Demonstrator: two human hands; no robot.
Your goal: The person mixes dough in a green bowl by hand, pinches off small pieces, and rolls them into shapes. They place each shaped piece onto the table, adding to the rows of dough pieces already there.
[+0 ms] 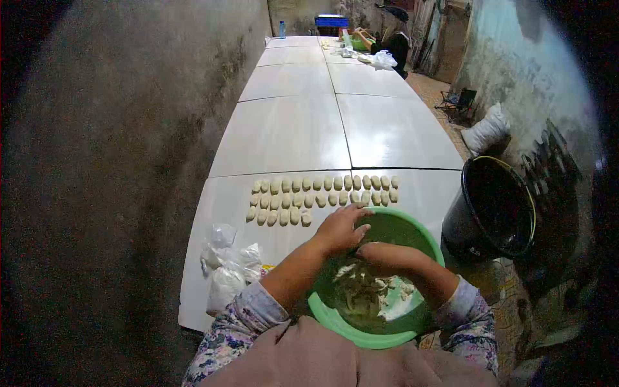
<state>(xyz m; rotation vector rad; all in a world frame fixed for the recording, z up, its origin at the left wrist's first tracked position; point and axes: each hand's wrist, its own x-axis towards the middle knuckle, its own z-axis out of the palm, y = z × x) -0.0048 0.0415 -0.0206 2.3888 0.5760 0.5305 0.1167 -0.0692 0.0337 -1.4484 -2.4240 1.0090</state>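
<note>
A large green basin (335, 322) stands at the near edge of the white tiled table (284, 132). Wet dough or batter (364, 290) with white flour (396, 309) lies inside it. My left hand (343, 229) rests at the basin's far left rim, its fingers spread and nothing visible in its grip. My right hand (374, 255) reaches down inside the basin above the dough, its fingers hidden from view. Beyond the basin, several small pale dough pieces (306, 184) lie in three rows on the table.
Plastic bags of white powder (229, 277) sit left of the basin. A black bucket (454, 226) stands right of the table. At the far end are another person (398, 45), a green bowl (358, 45), a blue crate (331, 21) and a bottle (282, 29). A white sack (487, 130) lies by the right wall.
</note>
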